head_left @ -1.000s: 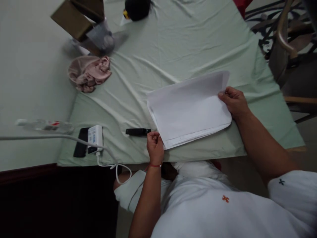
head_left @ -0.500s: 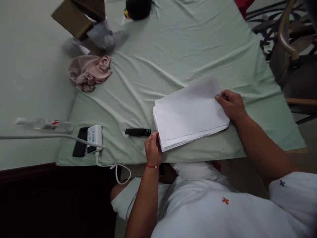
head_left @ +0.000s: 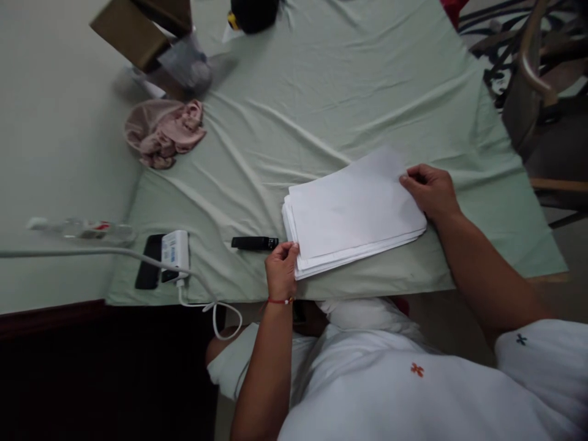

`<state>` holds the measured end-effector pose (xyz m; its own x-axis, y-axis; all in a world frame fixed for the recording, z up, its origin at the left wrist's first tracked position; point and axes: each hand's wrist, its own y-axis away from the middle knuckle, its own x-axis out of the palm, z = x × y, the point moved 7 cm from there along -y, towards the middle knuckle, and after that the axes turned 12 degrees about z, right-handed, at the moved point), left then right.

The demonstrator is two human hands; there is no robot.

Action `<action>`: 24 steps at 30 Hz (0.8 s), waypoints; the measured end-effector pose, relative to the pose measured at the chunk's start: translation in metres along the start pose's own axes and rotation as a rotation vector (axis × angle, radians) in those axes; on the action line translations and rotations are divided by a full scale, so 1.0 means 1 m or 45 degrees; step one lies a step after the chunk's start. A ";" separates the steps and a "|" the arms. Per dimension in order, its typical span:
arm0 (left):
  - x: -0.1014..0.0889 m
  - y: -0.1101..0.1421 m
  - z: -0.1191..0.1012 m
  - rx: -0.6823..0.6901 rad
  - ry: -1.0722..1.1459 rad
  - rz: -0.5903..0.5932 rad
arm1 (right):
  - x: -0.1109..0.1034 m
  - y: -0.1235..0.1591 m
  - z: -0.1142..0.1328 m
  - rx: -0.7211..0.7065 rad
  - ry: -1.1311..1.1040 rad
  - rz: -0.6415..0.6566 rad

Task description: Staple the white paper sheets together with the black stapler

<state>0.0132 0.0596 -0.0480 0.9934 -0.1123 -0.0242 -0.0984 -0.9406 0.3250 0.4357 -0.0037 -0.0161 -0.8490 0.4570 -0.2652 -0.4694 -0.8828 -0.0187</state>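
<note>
A stack of white paper (head_left: 316, 267) lies near the front edge of the cloth-covered table. My right hand (head_left: 432, 188) pinches the right edge of the top sheet (head_left: 349, 205), whose far right corner curves up. At the sheet's near left corner, my left hand (head_left: 282, 266) is closed, thumb on top and fingers partly hidden below the paper. Just left of the stack lies a black stapler (head_left: 254, 243), close to my left fingertips.
A white power adapter (head_left: 175, 251) with a cable sits beside a black phone (head_left: 149, 263) at left. Farther back are a crumpled pink cloth (head_left: 172, 135), a brown box (head_left: 131, 33) and a dark round object (head_left: 255, 13). A chair (head_left: 528, 92) stands at right.
My left hand has shifted up slightly, its thumb now over the top sheet's corner. The top sheet has moved a little to the right over the stack; my right hand keeps its pinch.
</note>
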 end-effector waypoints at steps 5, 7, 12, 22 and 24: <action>0.000 -0.001 0.000 -0.013 -0.024 0.006 | -0.002 0.002 0.001 0.045 0.033 -0.003; 0.000 0.001 -0.002 0.036 -0.063 0.015 | 0.000 0.002 0.002 0.047 0.032 0.032; 0.001 0.014 -0.014 0.220 -0.261 0.058 | 0.000 0.002 0.003 0.027 0.046 0.079; 0.006 0.012 0.000 0.190 -0.245 0.173 | -0.007 0.002 0.004 0.067 0.073 0.019; 0.007 0.010 0.003 0.185 -0.230 0.195 | -0.007 0.002 0.004 0.068 0.082 -0.008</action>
<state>0.0186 0.0488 -0.0483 0.9409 -0.2997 -0.1576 -0.2668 -0.9429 0.1995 0.4402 -0.0084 -0.0106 -0.8293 0.4533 -0.3268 -0.4887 -0.8719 0.0307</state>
